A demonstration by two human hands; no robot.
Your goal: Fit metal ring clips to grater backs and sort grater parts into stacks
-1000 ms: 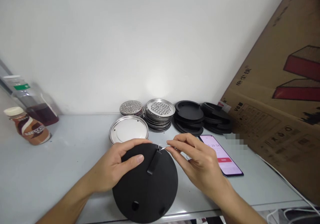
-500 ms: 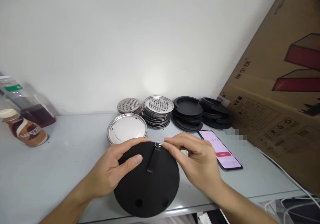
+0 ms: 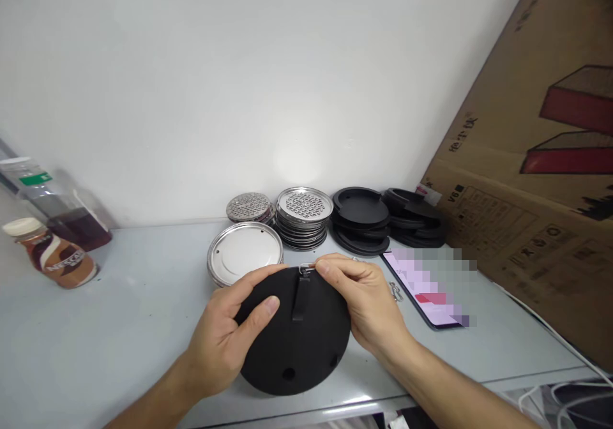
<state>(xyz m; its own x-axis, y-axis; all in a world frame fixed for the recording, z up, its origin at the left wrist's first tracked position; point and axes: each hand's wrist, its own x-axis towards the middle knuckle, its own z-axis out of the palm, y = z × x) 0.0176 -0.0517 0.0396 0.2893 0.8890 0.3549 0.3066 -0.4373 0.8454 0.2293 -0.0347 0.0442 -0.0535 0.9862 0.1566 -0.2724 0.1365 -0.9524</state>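
Left hand (image 3: 228, 327) gripped the black round disc (image 3: 297, 333) at its left edge, thumb on top, disc lying on the grey table (image 3: 119, 327) near the front edge. Right hand (image 3: 366, 301) pinched a small metal ring (image 3: 305, 267) at the top of the disc's black strap (image 3: 299, 298). Behind sat a flat metal lid (image 3: 244, 250), stacked perforated metal plates (image 3: 304, 217), black disc stacks (image 3: 361, 219); a phone (image 3: 426, 288) lay to the right, a brown drink bottle (image 3: 50, 255) far left.

Two hands hold one big round black disc (image 3: 297, 339). There are two stacks of holey metal discs (image 3: 305, 215), two stacks of black rings (image 3: 360, 218), one plain silver lid (image 3: 244, 250), two bottles (image 3: 52, 260), one phone (image 3: 426, 288).
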